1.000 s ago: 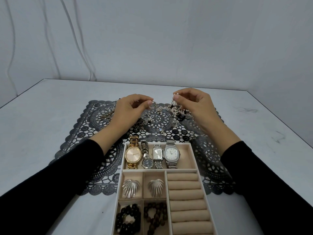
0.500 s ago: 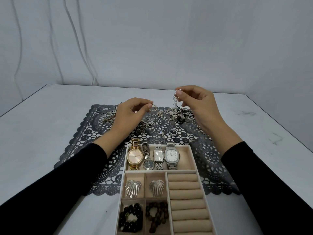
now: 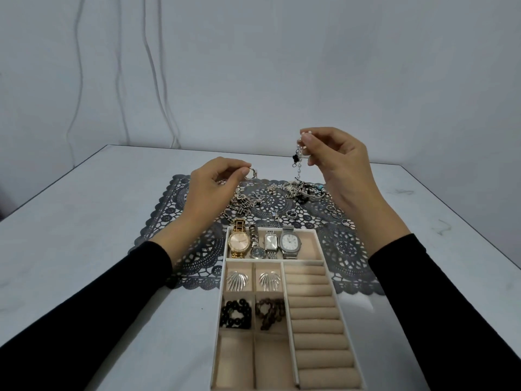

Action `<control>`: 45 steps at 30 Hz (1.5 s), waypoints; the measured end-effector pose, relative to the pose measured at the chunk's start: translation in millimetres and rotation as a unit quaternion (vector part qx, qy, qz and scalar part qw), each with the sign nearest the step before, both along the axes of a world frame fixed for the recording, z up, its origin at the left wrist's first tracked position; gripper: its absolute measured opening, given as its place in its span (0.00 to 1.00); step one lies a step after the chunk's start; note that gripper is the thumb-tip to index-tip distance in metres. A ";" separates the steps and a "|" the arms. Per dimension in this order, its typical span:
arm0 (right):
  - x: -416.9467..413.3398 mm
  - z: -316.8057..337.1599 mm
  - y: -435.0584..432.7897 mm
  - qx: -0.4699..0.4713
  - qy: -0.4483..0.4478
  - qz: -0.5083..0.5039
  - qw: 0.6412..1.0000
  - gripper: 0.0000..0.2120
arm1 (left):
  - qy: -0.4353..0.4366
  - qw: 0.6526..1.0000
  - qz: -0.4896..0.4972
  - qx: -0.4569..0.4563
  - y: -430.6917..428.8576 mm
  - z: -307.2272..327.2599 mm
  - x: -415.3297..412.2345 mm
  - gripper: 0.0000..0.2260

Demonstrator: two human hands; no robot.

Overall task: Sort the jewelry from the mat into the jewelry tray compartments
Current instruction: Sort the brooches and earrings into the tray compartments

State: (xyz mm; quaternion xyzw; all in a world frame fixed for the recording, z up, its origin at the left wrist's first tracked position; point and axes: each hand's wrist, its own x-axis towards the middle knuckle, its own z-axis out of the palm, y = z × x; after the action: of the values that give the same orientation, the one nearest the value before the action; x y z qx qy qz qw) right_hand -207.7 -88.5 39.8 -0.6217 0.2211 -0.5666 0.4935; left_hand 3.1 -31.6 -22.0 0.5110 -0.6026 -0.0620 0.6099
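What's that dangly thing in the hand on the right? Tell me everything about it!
It is a thin chain of small white pearl-like beads with one black charm. The right hand pinches its top end, so it hangs straight down; its lower end reaches the jewelry pile on the dark lace mat.

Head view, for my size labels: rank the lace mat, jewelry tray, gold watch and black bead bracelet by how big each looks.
1. The lace mat, widest though partly covered.
2. The jewelry tray, cut off by the bottom edge.
3. The gold watch and black bead bracelet look alike. The bracelet lies nearer the camera, so I won't rank them.
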 end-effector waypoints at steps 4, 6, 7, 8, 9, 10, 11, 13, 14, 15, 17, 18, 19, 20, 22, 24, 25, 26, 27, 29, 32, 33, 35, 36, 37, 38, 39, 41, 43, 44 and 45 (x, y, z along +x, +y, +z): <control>-2.4 6.7 23.7 -0.011 -0.005 0.015 1.000 0.04 | -0.007 1.000 -0.004 -0.015 26.4 3.8 -0.7 0.06; -2.8 8.7 36.0 -0.015 -0.007 0.024 1.000 0.04 | -0.006 1.000 -0.012 -0.021 40.7 5.2 -1.6 0.06; -3.1 9.4 41.9 -0.016 -0.009 0.028 0.999 0.04 | -0.007 1.000 -0.017 -0.024 48.0 5.7 -2.4 0.06; -3.5 10.0 47.6 -0.017 -0.008 0.031 0.999 0.04 | -0.009 0.999 -0.020 -0.027 54.8 5.6 -3.3 0.06; -4.0 10.2 53.1 -0.018 -0.005 0.033 0.999 0.04 | -0.010 0.999 -0.021 -0.030 61.4 4.8 -4.0 0.06; -4.5 9.7 58.7 -0.018 -0.003 0.035 0.999 0.04 | -0.008 0.999 -0.024 -0.030 67.7 3.7 -4.6 0.07; -5.2 8.9 64.4 -0.017 -0.001 0.037 0.999 0.04 | -0.004 0.999 -0.029 -0.029 73.9 2.4 -5.0 0.07; -6.7 6.3 75.2 -0.017 -0.001 0.047 0.999 0.04 | 0.001 0.999 -0.039 -0.028 85.5 -0.5 -5.5 0.06; -7.4 4.6 80.6 -0.018 0.000 0.053 0.998 0.04 | 0.005 0.999 -0.045 -0.029 91.0 -2.2 -6.2 0.06; -8.2 3.0 86.0 -0.018 0.001 0.059 0.998 0.04 | 0.011 0.998 -0.051 -0.029 96.5 -3.4 -7.1 0.06; -9.9 0.3 95.3 -0.014 0.002 0.071 0.997 0.04 | 0.018 0.998 -0.059 -0.030 105.5 -5.7 -9.4 0.06; -10.7 -0.9 99.4 -0.010 0.001 0.076 0.997 0.04 | 0.017 0.998 -0.059 -0.030 109.1 -7.1 -10.4 0.06; -11.3 -2.6 102.8 -0.006 0.002 0.080 0.997 0.05 | 0.014 0.998 -0.058 -0.027 112.6 -8.5 -11.3 0.06; -11.7 -4.8 105.4 -0.004 0.006 0.081 0.997 0.05 | 0.012 0.998 -0.057 -0.024 115.6 -10.1 -11.9 0.06; -12.1 -10.7 108.6 -0.004 0.019 0.079 0.997 0.04 | 0.014 0.998 -0.059 -0.018 120.6 -13.0 -12.6 0.06; -12.1 -17.7 110.0 0.001 0.025 0.079 0.997 0.04 | 0.016 0.998 -0.060 -0.013 123.7 -15.3 -13.6 0.06; -12.4 -20.9 110.4 0.008 0.027 0.082 0.996 0.04 | 0.014 0.998 -0.060 -0.011 124.5 -16.1 -13.8 0.06; -12.5 -24.0 110.5 0.017 0.030 0.088 0.996 0.06 | 0.010 0.998 -0.060 -0.010 124.9 -16.7 -14.0 0.06; -12.5 -27.0 110.9 0.026 0.033 0.097 0.994 0.07 | 0.007 0.998 -0.059 -0.010 125.1 -17.1 -14.4 0.06; -11.1 -33.5 111.1 0.041 0.044 0.113 0.992 0.08 | 0.004 0.998 -0.055 -0.011 125.1 -17.0 -14.6 0.06; -8.4 -45.0 109.4 0.050 0.065 0.115 0.990 0.08 | 0.008 0.999 -0.050 -0.013 125.2 -17.1 -13.7 0.06; -8.5 -48.2 108.7 0.050 0.073 0.113 0.990 0.08 | 0.011 0.999 -0.049 -0.012 125.1 -17.3 -13.2 0.06; -10.6 -52.3 107.2 0.041 0.107 0.106 0.988 0.09 | 0.013 0.999 -0.048 -0.011 124.6 -17.2 -12.5 0.06; -12.0 -53.0 106.9 0.032 0.130 0.101 0.986 0.08 | 0.016 0.999 -0.047 -0.011 124.2 -17.0 -12.5 0.06; -13.3 -53.2 107.0 0.023 0.153 0.097 0.983 0.08 | 0.021 0.999 -0.045 -0.012 123.7 -16.4 -12.9 0.06; -14.4 -53.0 107.2 0.015 0.171 0.095 0.981 0.07 | 0.027 0.999 -0.045 -0.014 123.3 -15.7 -13.3 0.06; -15.3 -52.7 107.9 0.009 0.186 0.096 0.978 0.07 | 0.032 0.998 -0.044 -0.017 123.1 -14.9 -13.7 0.06; -16.3 -51.9 109.4 0.001 0.211 0.102 0.972 0.07 | 0.035 0.998 -0.045 -0.025 123.3 -13.9 -14.7 0.07; -16.7 -52.2 110.1 0.001 0.227 0.112 0.967 0.07 | 0.035 0.998 -0.045 -0.030 124.0 -13.5 -15.4 0.08; -16.9 -52.7 110.1 0.007 0.230 0.118 0.966 0.06 | 0.036 0.998 -0.046 -0.030 124.2 -13.3 -15.5 0.08; -17.7 -53.2 110.0 0.010 0.236 0.122 0.964 0.06 | 0.037 0.998 -0.046 -0.031 124.5 -13.1 -15.6 0.08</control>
State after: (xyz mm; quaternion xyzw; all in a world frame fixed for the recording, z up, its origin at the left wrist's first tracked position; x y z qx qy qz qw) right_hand -225.4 21.6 -13.4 -0.7549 0.2599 -0.3370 0.4990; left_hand -12.6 92.9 -35.1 0.4610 -0.6040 -0.0907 0.6437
